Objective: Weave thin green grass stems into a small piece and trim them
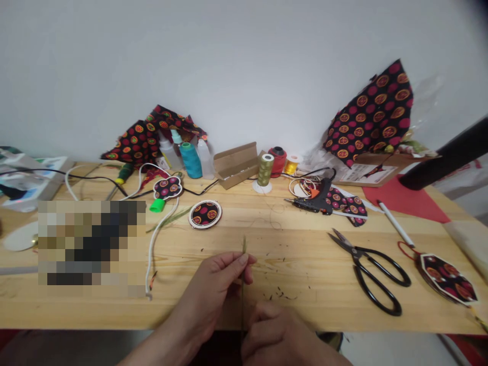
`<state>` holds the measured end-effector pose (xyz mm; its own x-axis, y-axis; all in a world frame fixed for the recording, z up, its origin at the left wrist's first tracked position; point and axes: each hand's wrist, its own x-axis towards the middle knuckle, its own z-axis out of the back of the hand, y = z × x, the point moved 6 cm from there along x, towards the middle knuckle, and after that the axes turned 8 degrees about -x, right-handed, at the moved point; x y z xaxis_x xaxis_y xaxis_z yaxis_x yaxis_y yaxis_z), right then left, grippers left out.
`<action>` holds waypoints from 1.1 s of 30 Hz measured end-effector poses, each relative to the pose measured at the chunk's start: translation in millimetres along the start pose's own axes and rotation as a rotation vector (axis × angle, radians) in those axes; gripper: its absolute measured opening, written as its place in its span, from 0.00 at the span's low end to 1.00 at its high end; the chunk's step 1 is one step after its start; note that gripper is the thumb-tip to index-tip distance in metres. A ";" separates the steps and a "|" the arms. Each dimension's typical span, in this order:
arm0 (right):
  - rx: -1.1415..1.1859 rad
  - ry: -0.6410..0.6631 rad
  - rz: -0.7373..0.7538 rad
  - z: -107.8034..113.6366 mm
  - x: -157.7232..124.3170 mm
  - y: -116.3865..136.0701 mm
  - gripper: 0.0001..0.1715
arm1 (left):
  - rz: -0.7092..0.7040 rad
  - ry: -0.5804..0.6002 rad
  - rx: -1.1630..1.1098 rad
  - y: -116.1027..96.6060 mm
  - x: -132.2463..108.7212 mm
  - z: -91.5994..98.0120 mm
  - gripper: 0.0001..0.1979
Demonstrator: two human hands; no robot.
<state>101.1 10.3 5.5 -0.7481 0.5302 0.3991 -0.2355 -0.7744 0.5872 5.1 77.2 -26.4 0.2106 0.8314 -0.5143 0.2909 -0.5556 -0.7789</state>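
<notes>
My left hand (215,284) pinches a thin bundle of olive-green thread (244,246) between thumb and forefinger, its short end sticking up above the fingertips. Below, my right hand (276,333) is closed at the table's front edge, around the lower part of the same thread; its fingertips are partly hidden. Beyond the left hand lies a round patterned fabric disc (205,214) with a pale rim. A spool of olive-green thread (264,170) stands farther back. Black-handled scissors (356,252) lie with blades apart to the right of my hands.
Loose green threads (175,219) and a white cord (152,244) lie left. Behind stand a teal thread cone (191,161), a cardboard box (237,165) and a red spool (277,160). A black glue gun (324,198), a white pen (396,223) and an octagonal fabric piece (448,279) lie right.
</notes>
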 end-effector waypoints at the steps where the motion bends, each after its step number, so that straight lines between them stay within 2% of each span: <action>1: 0.004 0.009 -0.003 -2.4 0.2 -1.3 0.18 | 0.007 0.006 -0.011 0.5 0.2 -0.5 0.09; 8: 0.108 0.236 -0.023 -39.9 -8.2 -14.6 0.16 | 0.070 0.040 -0.088 3.1 0.6 -3.0 0.09; 12: 0.175 0.288 -0.095 -51.6 -12.2 -21.7 0.20 | 0.060 0.033 -0.100 2.4 0.5 -2.7 0.10; 15: 0.191 0.341 -0.106 -57.9 -13.3 -24.9 0.19 | 0.062 0.035 -0.124 3.6 0.1 -2.7 0.10; 19: 0.162 0.302 -0.059 -52.7 -11.0 -21.4 0.18 | 0.030 -0.014 -0.070 3.5 -0.9 0.0 0.10; 22: 0.056 0.199 -0.103 -27.2 -10.5 -15.7 0.15 | -0.002 -0.060 0.013 2.4 -1.8 3.2 0.11; 23: -0.011 0.153 -0.165 -13.3 -13.1 -16.2 0.13 | -0.004 -0.067 0.033 2.4 -2.0 3.9 0.12; 25: -0.189 0.038 -0.383 22.0 -27.3 -24.6 0.12 | -0.001 -0.084 0.067 2.8 -2.5 5.7 0.13; 26: -0.312 -0.034 -0.513 42.4 -40.0 -31.1 0.14 | 0.002 -0.093 0.083 2.8 -2.8 6.4 0.14; 27: -0.486 -0.150 -0.584 65.3 -54.3 -34.3 0.14 | 0.000 -0.100 0.097 2.5 -3.1 7.0 0.14; 29: -0.867 -0.265 -0.739 100.9 -88.3 -43.0 0.17 | -0.004 -0.106 0.122 1.8 -3.8 7.1 0.14; 31: -1.107 -0.229 -0.954 121.2 -124.3 -58.6 0.20 | -0.021 -0.094 0.153 0.2 -4.5 5.8 0.14; 33: -1.146 -0.116 -1.080 126.8 -151.7 -74.0 0.22 | -0.049 -0.078 0.209 -2.4 -5.5 4.3 0.15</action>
<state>310.6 31.0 -9.2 0.1134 0.9635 0.2424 -0.9701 0.1601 -0.1824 -0.8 74.0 -23.3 0.1256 0.8605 -0.4937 0.0981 -0.5060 -0.8570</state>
